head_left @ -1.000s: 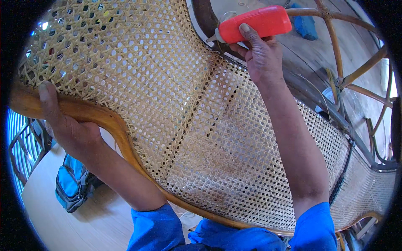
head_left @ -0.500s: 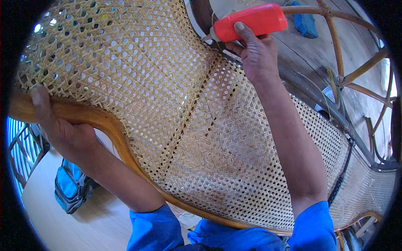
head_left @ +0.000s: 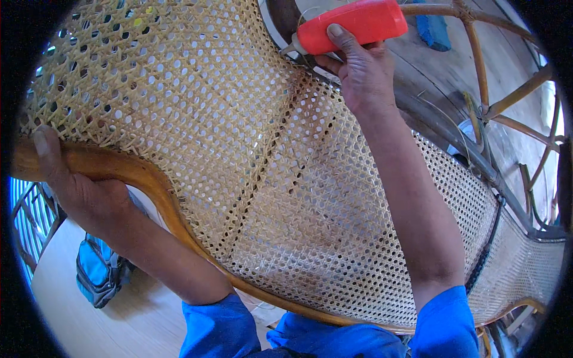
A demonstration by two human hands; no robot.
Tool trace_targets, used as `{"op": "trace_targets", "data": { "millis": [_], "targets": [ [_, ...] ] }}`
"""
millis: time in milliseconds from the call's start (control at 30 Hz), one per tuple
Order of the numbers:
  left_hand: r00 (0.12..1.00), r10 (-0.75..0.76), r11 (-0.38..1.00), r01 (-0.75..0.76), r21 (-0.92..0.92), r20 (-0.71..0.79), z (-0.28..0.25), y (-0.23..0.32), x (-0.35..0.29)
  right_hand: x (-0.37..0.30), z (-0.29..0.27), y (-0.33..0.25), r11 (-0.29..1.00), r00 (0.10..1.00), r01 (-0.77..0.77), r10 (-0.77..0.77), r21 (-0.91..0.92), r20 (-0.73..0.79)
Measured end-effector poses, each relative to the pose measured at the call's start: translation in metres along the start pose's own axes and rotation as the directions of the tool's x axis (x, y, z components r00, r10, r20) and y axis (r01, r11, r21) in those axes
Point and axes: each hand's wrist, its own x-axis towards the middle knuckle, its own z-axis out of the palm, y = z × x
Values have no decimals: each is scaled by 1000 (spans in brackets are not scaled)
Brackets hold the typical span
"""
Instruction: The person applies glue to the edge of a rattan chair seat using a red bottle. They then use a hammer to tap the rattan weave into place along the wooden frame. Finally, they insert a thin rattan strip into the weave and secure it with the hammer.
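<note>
Right hand (head_left: 367, 77) pinches the bottle (head_left: 361, 27); I'd fear a hard squeeze blotting the cane (head_left: 197, 119). Left hand (head_left: 89, 194) clasps the frame (head_left: 158, 182), thumb above, fingers hidden

The tan, open-woven cane panel (head_left: 197, 119) looks dry and rough, its strands faintly shiny in places. The brown, curved wooden rail (head_left: 128, 164) is smooth with a varnish-like gloss; the red squeeze bottle (head_left: 373, 24), smooth plastic; the blue sleeve (head_left: 444, 325), matt cloth.
</note>
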Motion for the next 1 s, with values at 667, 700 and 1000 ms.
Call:
{"op": "trace_targets", "data": {
  "millis": [667, 700, 1000],
  "targets": [
    [998, -69, 977, 65, -201, -13, 7, -5, 1, -113, -45, -147, 979, 993, 20, 4, 202, -119],
    [995, -98, 986, 95, -136, -18, -1, -9, 5, -129, -52, -152, 986, 986, 7, 20, 164, -164],
    [991, -37, 981, 61, -185, 132, 18, -17, 0, -292, -121, -218, 974, 860, -43, 149, 223, -488]
  ]
}}
